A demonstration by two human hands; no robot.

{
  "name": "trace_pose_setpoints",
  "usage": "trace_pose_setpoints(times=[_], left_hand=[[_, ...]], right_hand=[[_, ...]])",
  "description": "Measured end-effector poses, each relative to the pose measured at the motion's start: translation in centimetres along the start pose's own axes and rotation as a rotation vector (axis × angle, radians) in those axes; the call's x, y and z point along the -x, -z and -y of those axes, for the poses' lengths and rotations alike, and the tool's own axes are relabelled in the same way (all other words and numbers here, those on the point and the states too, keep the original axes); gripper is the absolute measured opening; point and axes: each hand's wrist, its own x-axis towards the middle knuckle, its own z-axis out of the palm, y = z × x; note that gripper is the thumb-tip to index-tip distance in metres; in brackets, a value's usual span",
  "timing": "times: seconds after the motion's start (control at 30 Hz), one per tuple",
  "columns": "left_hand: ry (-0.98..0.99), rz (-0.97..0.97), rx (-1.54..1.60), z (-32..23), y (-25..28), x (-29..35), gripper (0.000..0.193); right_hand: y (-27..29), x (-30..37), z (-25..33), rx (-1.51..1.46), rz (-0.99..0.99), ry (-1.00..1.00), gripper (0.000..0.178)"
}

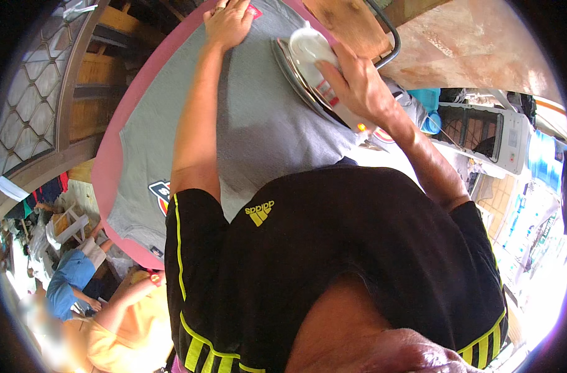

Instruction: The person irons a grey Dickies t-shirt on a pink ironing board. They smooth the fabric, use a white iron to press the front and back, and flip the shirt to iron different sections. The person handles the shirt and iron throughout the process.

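A grey T-shirt (252, 112) is spread over a pink ironing board (110, 143) in front of me. My right hand (356, 87) is wrapped round the handle of a white steam iron (307, 48), whose orange light glows at the rear end. The iron rests on the grey cloth, its tip pointing away from me. At the far end of the board, my left hand (228, 25) lies on the shirt with fingers stretched out, beside a small red tag (254, 11). A printed badge (161, 191) shows on the cloth at the left.
Beyond the iron are a scorched wooden plate (348, 25) and a dark bent metal tube (392, 31). A lattice window (32, 93) is at the left. Two people, one in blue (72, 273) and one in yellow (131, 320), are at lower left. A white appliance (513, 143) stands right.
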Motion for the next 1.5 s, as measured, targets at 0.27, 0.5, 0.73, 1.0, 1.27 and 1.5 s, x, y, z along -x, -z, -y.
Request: trace_pose_setpoints(times=[0.27,0.5,0.73,1.0,1.27,1.5], left_hand=[[0.139,-0.276,0.258,1.5,1.5,3.5,0.057],[0.378,-0.168,-0.237,0.7,0.8,7.6,0.062],[0.379,-0.237,-0.305,-1.6,1.5,6.5,0.058],[0.368,-0.235,-0.313,-1.1,0.6,6.1,0.058],[0.426,-0.163,-0.310,-1.0,1.5,7.2,0.059],[0.376,-0.174,-0.323,-0.8,1.1,6.1,0.058]], right_hand=[[-9.1,-16.4,-8.6,0.529,-0.022,0.381,0.021],[-11.6,-22.3,-8.5,0.541,0.036,0.421,0.023],[-10.1,-20.7,-11.6,0.671,-0.079,0.489,0.026],[-7.4,-17.2,-10.3,0.683,-0.024,0.564,0.018],[-3.6,-10.7,-6.3,1.557,-0.300,0.810,0.021],[-11.1,-25.3,-13.6,0.711,0.076,0.404,0.028]])
